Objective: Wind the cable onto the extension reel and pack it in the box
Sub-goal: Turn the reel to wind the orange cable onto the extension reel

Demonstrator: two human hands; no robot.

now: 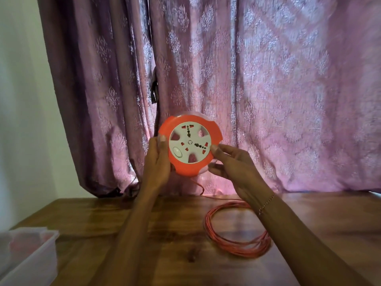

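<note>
I hold the round orange extension reel [190, 143] upright in the air above the table, its white socket face toward me. My left hand [157, 162] grips its left rim. My right hand [231, 162] pinches the right edge of the white disc between thumb and fingers. An orange cable [237, 230] hangs from the reel's underside down to the table and lies there in a loose coil of several loops, right of centre. A clear plastic box [28, 256] sits at the table's near left corner.
The wooden table [144, 234] stands against a purple patterned curtain [247, 79]. A pale wall [18, 100] is at the left. My right wrist wears a thin bracelet [267, 204].
</note>
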